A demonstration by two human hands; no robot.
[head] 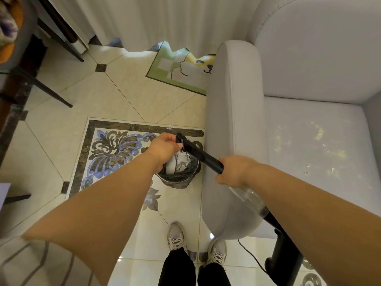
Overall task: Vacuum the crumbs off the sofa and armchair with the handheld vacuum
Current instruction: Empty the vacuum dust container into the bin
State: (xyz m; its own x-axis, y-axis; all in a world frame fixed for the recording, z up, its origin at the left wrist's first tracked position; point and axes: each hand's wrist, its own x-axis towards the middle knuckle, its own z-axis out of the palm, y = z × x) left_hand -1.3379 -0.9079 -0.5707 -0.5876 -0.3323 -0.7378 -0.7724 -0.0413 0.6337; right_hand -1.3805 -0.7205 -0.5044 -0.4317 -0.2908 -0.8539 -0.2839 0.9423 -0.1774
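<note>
Head view looks down on both bare forearms reaching out over a tiled floor (127, 93) beside a pale grey armchair (235, 112). The right hand (235, 172) has its fingers curled round the handheld vacuum (250, 196), gripping where the black nozzle (198, 152) meets the clear dust cup; the thumb lies underneath on the near side. The left hand (165, 147) is closed around the far tip of the nozzle, fingers bent tightly and pinching it, though whether they hold the tip itself or some small piece fitted on it is hard to tell from this angle.

The vacuum's long axis runs on a diagonal, from its dark body and handle low at the right, up and leftward to the nozzle tip. That tip points away from the person and to the left, over a small dark bin (179, 174) full of crumpled white paper, which stands on the floor just beside the chair's armrest. The clear cup passes close along the armrest's outer face.

Yellowish and white crumbs (318, 134) are scattered on the armchair's seat cushion. A black cord (252, 258) trails on the floor near the person's two white trainers (176, 237). A green cartoon mat (181, 69) lies beyond the armrest, partly under a white curtain (165, 19).
</note>
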